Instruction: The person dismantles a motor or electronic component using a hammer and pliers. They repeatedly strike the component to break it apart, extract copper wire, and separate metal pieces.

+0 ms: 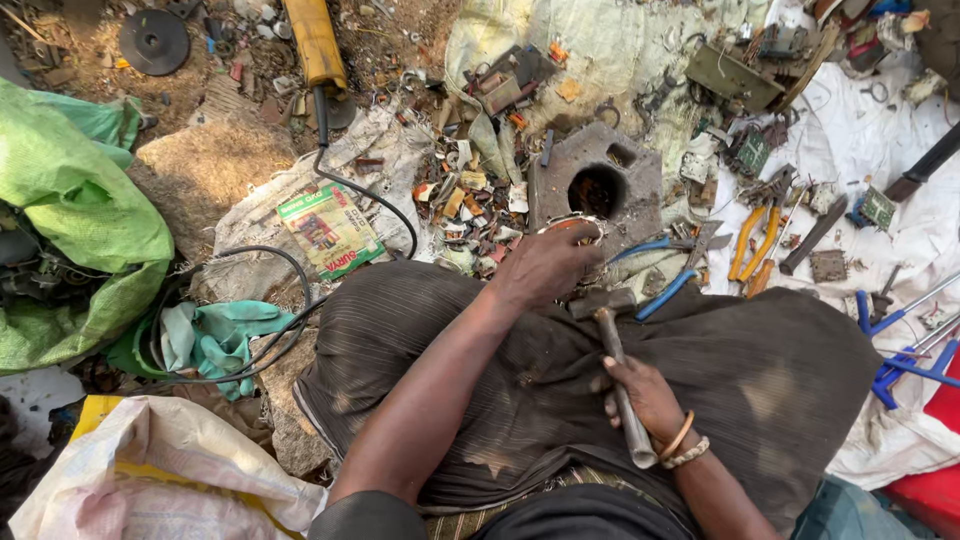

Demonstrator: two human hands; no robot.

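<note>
Head view: right hand [645,395] fingers wrapped on metal hammer [612,340] handle, frame centre. Left hand [545,265] fingers curled over round copper part [575,228] beside grey holed block [598,180]. Woven sack [150,480] lower left.

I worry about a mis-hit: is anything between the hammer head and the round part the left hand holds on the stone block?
Nothing visible separates them. The hammer, gripped by the right hand, has its head beside the left hand, whose fingers cover the round part on the stone block.

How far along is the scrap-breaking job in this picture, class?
Done: a heap of broken bits lies beside the stone block. In hand: the right hand grips a hammer, and the left hand steadies a round piece at the block's edge. Left: circuit boards on the white cloth look unbroken.
</note>
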